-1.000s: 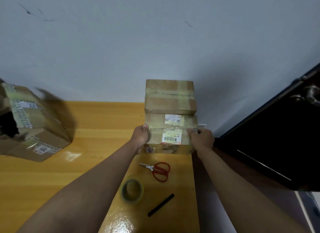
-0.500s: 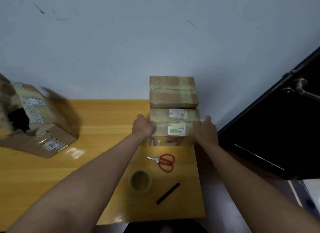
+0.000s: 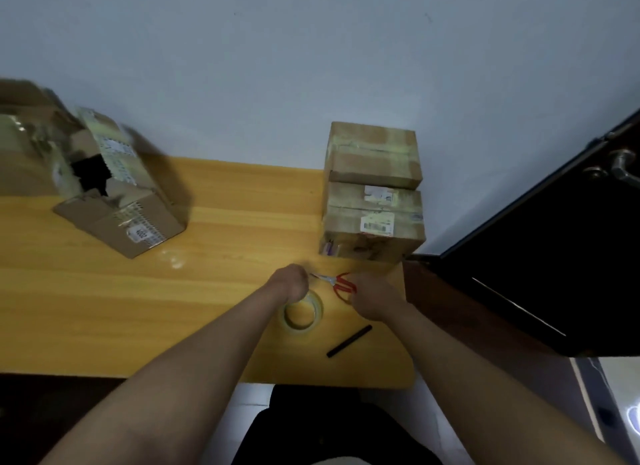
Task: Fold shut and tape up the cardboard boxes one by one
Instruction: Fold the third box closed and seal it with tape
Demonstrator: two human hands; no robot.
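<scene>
Two taped-shut cardboard boxes stand stacked at the table's back right corner, the upper box point(image 3: 374, 156) on the lower labelled box point(image 3: 374, 219). An untaped box point(image 3: 117, 201) with a torn, gaping top lies tilted at the back left. My left hand point(image 3: 289, 286) hovers at the far edge of the clear tape roll point(image 3: 304, 317), which lies flat. My right hand point(image 3: 375, 300) covers the handles of the red scissors point(image 3: 341, 283). The fingers of both hands are hidden behind the backs of the hands.
A short black stick point(image 3: 349, 340) lies near the front right edge of the wooden table point(image 3: 138, 309). Another large box point(image 3: 20, 146) sits at the far left. A dark door point(image 3: 554, 257) with a metal handle point(image 3: 623, 167) stands right of the table.
Both hands let go of the lower stacked box and drew back toward me, the left to the tape roll and the right to the scissors. The camera tilted down.
</scene>
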